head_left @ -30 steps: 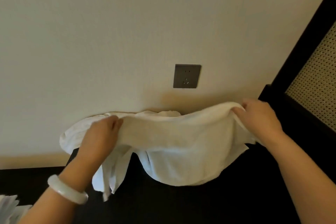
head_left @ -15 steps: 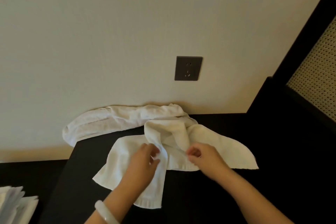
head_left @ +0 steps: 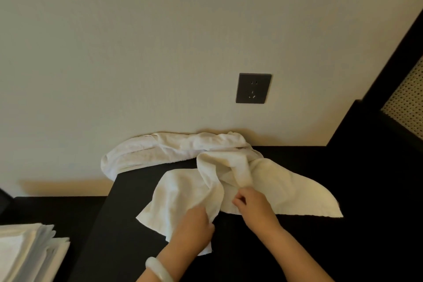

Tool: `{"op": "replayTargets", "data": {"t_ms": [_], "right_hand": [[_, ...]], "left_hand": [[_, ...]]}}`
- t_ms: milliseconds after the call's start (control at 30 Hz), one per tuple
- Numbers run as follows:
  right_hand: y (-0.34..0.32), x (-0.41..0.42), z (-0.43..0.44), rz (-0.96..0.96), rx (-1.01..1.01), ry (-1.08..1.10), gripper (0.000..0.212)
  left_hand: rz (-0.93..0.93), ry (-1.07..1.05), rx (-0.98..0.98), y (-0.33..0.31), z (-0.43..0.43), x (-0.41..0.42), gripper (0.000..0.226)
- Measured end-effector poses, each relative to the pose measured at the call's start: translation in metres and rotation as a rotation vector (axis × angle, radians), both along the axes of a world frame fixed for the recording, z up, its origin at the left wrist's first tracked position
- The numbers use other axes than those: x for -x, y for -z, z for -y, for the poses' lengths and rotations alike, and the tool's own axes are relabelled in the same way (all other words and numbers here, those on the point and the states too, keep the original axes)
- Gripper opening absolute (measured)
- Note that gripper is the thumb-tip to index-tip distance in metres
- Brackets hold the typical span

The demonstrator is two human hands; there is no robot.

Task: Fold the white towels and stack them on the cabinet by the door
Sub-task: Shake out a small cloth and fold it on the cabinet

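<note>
The towel (head_left: 180,192) in hand lies crumpled on the dark table (head_left: 343,247). Its long axis runs left to right, with a bunched ridge in the middle that rises away toward the wall. Both hands sit close together at the middle of its near edge. The left hand (head_left: 194,228) has its grip closed on the cloth just left of the ridge. The right hand (head_left: 254,207) pinches the edge just right of it.

From here the cloth spreads outward both ways. The left wing ends near the left hand. The right wing tapers to a tip well apart from the right hand, so that side looks like the longer reach if the towel is to be pulled flat.

There is bare table to the right and toward the person. To the left the table's edge is near, close by the left wing. Behind, a second towel (head_left: 160,151) lies along the wall and droops over that left edge. It touches the ridge of the first, so a pull might drag it along. Folded towels (head_left: 25,249) are stacked low at the left, well apart.
</note>
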State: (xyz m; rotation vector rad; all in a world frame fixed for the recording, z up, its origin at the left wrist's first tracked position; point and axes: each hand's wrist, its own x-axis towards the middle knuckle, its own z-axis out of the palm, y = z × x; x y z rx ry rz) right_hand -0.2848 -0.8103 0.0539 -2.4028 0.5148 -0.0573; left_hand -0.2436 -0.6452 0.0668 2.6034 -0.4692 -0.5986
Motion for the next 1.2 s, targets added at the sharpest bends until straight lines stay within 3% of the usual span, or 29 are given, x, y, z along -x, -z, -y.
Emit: {"op": "replayTargets", "data": {"t_ms": [100, 200, 300, 333, 400, 467, 600, 800, 1033, 1200], "right_hand": [[0.0, 0.005, -0.004, 0.019, -0.022, -0.125, 0.006], [0.01, 0.001, -0.016, -0.023, 0.09, -0.261, 0.03], [0.015, -0.004, -0.028, 0.042, 0.234, -0.205, 0.016], [0.016, -0.005, -0.03, 0.062, 0.206, -0.174, 0.008], [0.009, -0.005, -0.03, 0.084, -0.025, -0.043, 0.017], [-0.008, 0.0, -0.028, 0.171, -0.275, 0.101, 0.017], [-0.053, 0.017, -0.031, 0.384, -0.446, 0.173, 0.013], [-0.09, 0.04, -0.027, 0.341, -0.346, 0.122, 0.019], [-0.091, 0.063, -0.018, 0.388, -0.231, 0.154, 0.023], [-0.083, 0.068, -0.014, 0.242, -0.132, -0.029, 0.024]], "left_hand": [[-0.057, -0.158, 0.214, -0.002, -0.005, -0.002, 0.009], [-0.022, -0.301, 0.386, -0.005, -0.015, -0.004, 0.005], [-0.115, -0.416, 0.529, -0.015, -0.028, -0.009, 0.011], [-0.182, -0.448, 0.572, -0.019, -0.032, -0.01, 0.016], [-0.333, -0.489, 0.679, -0.028, -0.039, -0.011, 0.023], [-0.503, -0.509, 0.859, -0.04, -0.041, -0.01, 0.017], [-0.693, -0.491, 1.081, -0.065, -0.024, -0.006, 0.01], [-0.652, -0.419, 1.049, -0.086, 0.008, 0.008, 0.02], [-0.786, -0.371, 1.066, -0.092, 0.015, 0.016, 0.037], [-0.854, -0.299, 1.091, -0.094, 0.018, 0.02, 0.041]]}}
